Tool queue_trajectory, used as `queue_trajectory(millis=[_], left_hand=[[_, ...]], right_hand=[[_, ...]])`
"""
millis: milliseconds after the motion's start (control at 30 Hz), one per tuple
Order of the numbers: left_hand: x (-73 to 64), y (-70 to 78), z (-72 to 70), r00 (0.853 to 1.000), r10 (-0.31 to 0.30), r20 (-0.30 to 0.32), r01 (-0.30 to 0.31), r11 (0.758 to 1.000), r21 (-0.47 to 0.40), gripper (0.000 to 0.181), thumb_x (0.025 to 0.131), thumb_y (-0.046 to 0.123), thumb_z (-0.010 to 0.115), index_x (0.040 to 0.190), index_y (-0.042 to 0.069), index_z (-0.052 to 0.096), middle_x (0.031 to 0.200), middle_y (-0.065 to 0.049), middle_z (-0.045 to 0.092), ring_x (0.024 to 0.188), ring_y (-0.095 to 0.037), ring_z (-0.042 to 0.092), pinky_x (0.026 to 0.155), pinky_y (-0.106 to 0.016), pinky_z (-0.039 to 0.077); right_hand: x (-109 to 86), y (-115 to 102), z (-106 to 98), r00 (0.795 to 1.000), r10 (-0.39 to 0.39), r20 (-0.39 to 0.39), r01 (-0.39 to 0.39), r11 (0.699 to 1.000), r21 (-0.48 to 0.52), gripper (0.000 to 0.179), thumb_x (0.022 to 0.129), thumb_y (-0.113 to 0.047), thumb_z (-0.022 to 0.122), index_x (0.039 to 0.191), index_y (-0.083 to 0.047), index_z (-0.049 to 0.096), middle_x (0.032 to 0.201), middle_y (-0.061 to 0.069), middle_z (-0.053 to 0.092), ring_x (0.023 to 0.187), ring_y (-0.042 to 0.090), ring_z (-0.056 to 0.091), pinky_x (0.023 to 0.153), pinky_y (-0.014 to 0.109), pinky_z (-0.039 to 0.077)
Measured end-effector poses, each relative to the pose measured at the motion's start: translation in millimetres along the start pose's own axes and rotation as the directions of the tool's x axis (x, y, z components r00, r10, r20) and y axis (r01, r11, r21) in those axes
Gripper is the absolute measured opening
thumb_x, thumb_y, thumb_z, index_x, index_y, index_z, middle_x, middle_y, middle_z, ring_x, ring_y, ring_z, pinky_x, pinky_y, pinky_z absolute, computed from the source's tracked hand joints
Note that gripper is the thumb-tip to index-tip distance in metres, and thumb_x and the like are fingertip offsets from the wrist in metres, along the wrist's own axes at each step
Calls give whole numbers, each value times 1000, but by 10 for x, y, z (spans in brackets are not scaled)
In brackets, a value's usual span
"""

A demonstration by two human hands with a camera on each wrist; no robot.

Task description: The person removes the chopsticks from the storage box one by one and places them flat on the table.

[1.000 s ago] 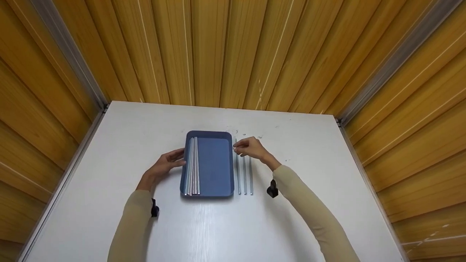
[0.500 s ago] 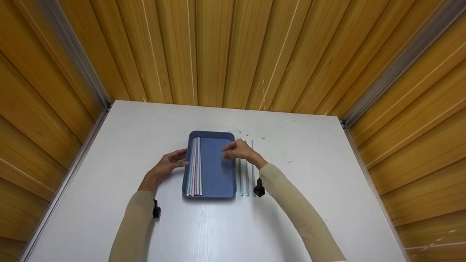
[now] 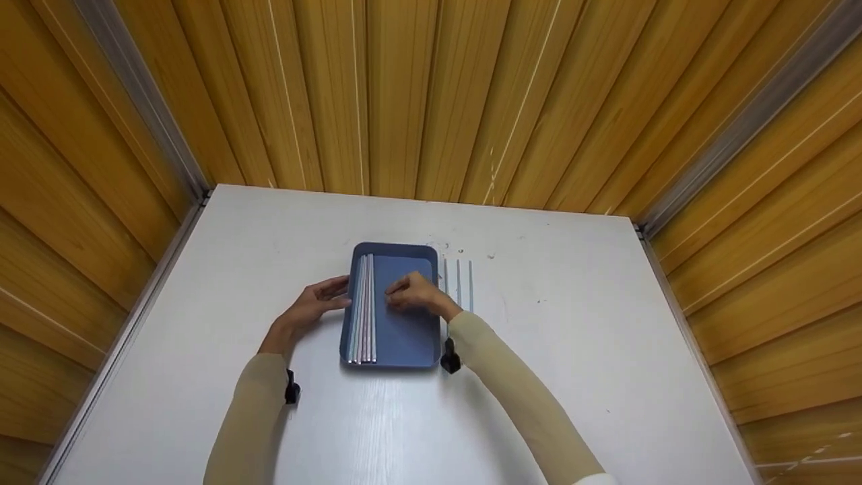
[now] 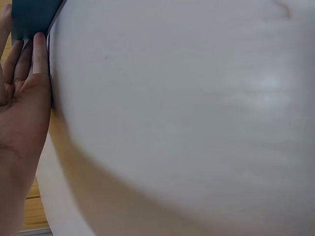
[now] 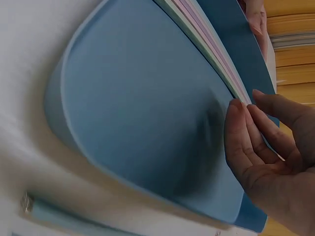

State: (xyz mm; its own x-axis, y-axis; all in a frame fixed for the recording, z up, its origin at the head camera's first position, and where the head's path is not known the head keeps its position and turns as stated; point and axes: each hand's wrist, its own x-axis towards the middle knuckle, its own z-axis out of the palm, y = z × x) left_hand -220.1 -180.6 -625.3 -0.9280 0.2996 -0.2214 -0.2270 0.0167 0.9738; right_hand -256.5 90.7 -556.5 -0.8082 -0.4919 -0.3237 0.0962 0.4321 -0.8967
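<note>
A blue rectangular tray (image 3: 407, 347) rests on the white table. Along its left side lies a row of several thin pastel sticks (image 3: 362, 313), side by side; the right wrist view shows them in pale green, pink and white. My left hand (image 3: 308, 308) touches the tray's left side, its straight fingers against the outer wall in the left wrist view. Over the middle of the tray is my right hand (image 3: 414, 293), thumb and fingers close together, and no stick shows between them. In the right wrist view its fingertips (image 5: 236, 105) overlap the stick row.
Three pale blue sticks (image 3: 458, 276) lie on the table just right of the tray, partly hidden by the right forearm. Yellow wood-look panels (image 3: 390, 101) rise behind the table and at both sides. Black wrist cameras (image 3: 450, 357) sit at the sleeves.
My right hand has moved left, from beside the tray's right rim to over its middle. The left hand stays at the tray. The view has shifted slightly.
</note>
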Motion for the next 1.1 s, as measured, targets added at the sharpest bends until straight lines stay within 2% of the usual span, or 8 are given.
queue_trajectory(millis=[133, 233, 367, 633, 900, 1100], left_hand=[[-3, 4, 10, 1000, 14, 5, -14, 1000, 0, 69, 93, 10, 75, 155, 7, 43, 162, -15, 41, 154, -32, 34, 126, -48, 28], [-1, 11, 6, 999, 31, 14, -31, 1000, 1, 70, 93, 10, 74, 155, 6, 42, 163, -17, 40, 154, -33, 34, 126, -49, 29], [-2, 5, 19, 1000, 23, 3, -23, 1000, -5, 72, 93, 10, 75, 155, 5, 41, 163, -18, 39, 153, -33, 35, 125, -47, 31], [-1, -9, 20, 1000, 25, -11, -25, 1000, -13, 69, 93, 8, 75, 154, 4, 44, 161, -17, 43, 152, -32, 37, 124, -45, 34], [1, -5, 29, 1000, 25, 2, -25, 999, -29, 68, 93, 9, 75, 154, 5, 44, 160, -17, 44, 151, -32, 38, 124, -46, 34], [-3, -26, 15, 1000, 17, -4, -17, 999, -37, 67, 93, 9, 75, 153, 6, 46, 160, -15, 45, 151, -30, 40, 125, -45, 32]], right_hand=[[104, 82, 144, 997, 15, -78, -12, 999, 34, 28, 90, -1, 70, 116, 11, 71, 112, 26, 75, 86, 19, 74, 83, 33, 63], [156, 119, 219, 993, 26, -113, -19, 998, 59, 28, 89, -3, 73, 114, 10, 72, 108, 24, 76, 85, 17, 75, 81, 30, 63], [179, 132, 272, 992, 40, -116, -26, 992, 120, 30, 87, 1, 73, 114, 14, 70, 104, 26, 76, 81, 17, 76, 79, 31, 64], [176, 106, 377, 984, 9, -177, -4, 1000, 29, 29, 82, 2, 78, 108, 14, 71, 98, 26, 77, 69, 11, 71, 71, 29, 64], [162, 87, 459, 967, 7, -254, -12, 1000, -17, 24, 79, 4, 80, 99, 15, 71, 91, 29, 76, 69, 23, 76, 64, 30, 64], [152, 67, 485, 965, 14, -260, -37, 996, -85, 20, 78, 4, 81, 94, 13, 72, 88, 27, 76, 59, 14, 68, 60, 27, 62]])
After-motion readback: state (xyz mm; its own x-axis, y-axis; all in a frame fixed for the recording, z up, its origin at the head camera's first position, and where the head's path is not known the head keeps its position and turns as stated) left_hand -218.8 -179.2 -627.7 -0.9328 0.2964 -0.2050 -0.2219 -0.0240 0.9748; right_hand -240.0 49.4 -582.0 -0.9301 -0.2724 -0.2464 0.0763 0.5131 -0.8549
